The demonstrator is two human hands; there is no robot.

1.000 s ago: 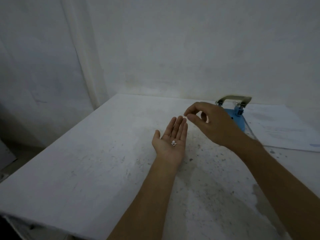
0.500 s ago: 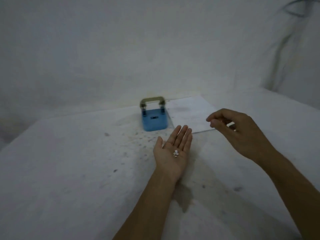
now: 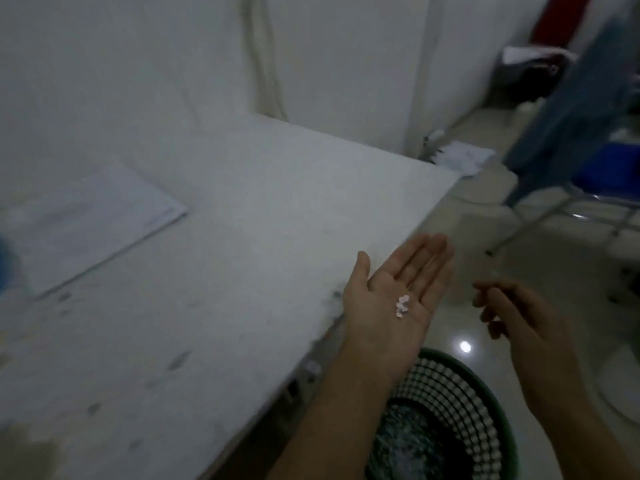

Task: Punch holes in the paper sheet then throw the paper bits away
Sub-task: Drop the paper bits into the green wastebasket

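- A green mesh wastebasket (image 3: 485, 403) stood on the floor nearest the viewer, just off the tabletop's (image 3: 207, 306) right edge, with both forearms passing above it.
- The left forearm crossed the basket's left rim, and the left hand (image 3: 394, 299) was held flat, palm up, fingers straight and together, over the tabletop's edge.
- A small cluster of white paper bits (image 3: 506, 305) rested loose in that palm, near the base of the fingers; the hand was not closed around them.
- The right hand (image 3: 519, 317) hung beside it over the floor, apart from the left, its back turned to the camera, fingers loosely curled and relaxed, grasping nothing that could be seen.
- Farther left, the paper sheet (image 3: 86, 223) lay flat on the tabletop near the wall; any printing on it was too blurred to read.
- At the far left edge a blue sliver (image 3: 4, 268) touched the sheet; it could not be identified.
- Beyond the tabletop, more papers (image 3: 464, 157) lay on the floor by a blue-seated chair (image 3: 606, 174).
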